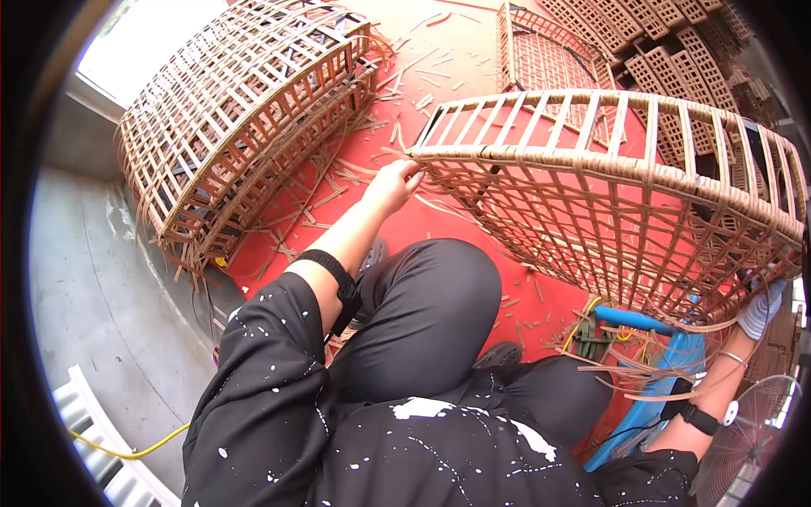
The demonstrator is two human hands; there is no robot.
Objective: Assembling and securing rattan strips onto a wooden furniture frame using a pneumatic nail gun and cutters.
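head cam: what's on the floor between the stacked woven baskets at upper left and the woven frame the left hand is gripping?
In the head view, red floor littered with loose cane offcuts separates the stacked baskets from the woven frame. The left hand grips the frame's corner.

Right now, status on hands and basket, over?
Left hand bare, pinching the basket rim's end. Right hand, gloved, grips its far edge. Loose strips trail below; second basket stands apart, left.

Woven frame point(608, 194) ahead right, stacked baskets point(245, 118) left, fan point(748, 439) at lower right.
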